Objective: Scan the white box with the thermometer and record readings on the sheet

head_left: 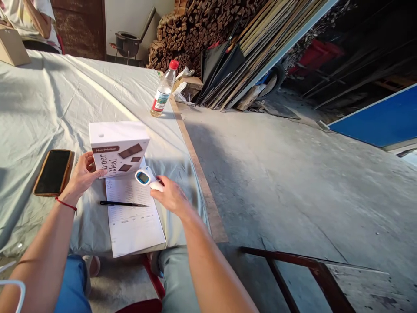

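My left hand point(85, 173) grips the lower left side of a white box point(119, 145) printed with brown bars and the words NutriMotion, which stands upright on the cloth. In my right hand point(171, 194) is a white infrared thermometer point(148, 177) with a blue-rimmed display turned toward me; its head is close to the box's lower right corner. Below both lies a printed paper sheet point(135, 230), partly covered by the box and reaching the table's front edge. Across the sheet rests a black pen point(124, 203). The thermometer's reading is too small to make out.
A smartphone point(53, 172) lies left of my left hand. A red-capped bottle point(163, 90) stands near the table's right edge. Behind a cardboard box point(12, 45), a person point(37, 19) sits at the far left. A wooden frame point(293, 261) is at lower right.
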Demonstrator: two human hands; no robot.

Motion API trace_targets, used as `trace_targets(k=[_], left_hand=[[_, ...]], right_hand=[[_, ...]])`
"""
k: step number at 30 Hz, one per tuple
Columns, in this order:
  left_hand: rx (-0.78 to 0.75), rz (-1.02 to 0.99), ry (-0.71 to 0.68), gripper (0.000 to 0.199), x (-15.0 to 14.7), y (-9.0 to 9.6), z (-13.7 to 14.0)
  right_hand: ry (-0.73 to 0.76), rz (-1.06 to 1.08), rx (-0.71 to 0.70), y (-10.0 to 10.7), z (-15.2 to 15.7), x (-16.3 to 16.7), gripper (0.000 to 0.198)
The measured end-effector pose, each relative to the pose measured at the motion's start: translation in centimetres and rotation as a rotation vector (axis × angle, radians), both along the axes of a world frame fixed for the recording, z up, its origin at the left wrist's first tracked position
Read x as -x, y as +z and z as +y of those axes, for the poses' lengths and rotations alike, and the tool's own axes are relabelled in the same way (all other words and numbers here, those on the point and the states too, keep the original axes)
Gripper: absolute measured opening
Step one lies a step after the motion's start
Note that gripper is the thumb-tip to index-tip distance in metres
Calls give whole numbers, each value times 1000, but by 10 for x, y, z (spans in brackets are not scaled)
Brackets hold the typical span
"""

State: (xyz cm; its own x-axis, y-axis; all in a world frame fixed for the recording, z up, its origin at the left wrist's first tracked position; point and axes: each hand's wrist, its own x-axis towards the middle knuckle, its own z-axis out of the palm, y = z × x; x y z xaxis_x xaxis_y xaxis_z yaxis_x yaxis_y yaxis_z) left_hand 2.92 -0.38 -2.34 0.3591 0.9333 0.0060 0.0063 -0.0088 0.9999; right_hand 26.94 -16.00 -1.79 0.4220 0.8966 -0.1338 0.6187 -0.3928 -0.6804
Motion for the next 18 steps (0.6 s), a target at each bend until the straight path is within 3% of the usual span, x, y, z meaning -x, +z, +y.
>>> trace_targets(k=[4,7,11,18], left_hand=[[23,-35,133,83,-3,-3,-2],[55,-1,207,93,-3,-6,-1],[52,22,155,97,-2,-4,-1],[-28,69,78,85,0,2,-14]], right_hand=[[137,370,-136,14,-1,6,25],[154,576,-223,13,0,19,37],[135,745,-307,6,6,40,42],[137,842,-289,1,14,54,56]])
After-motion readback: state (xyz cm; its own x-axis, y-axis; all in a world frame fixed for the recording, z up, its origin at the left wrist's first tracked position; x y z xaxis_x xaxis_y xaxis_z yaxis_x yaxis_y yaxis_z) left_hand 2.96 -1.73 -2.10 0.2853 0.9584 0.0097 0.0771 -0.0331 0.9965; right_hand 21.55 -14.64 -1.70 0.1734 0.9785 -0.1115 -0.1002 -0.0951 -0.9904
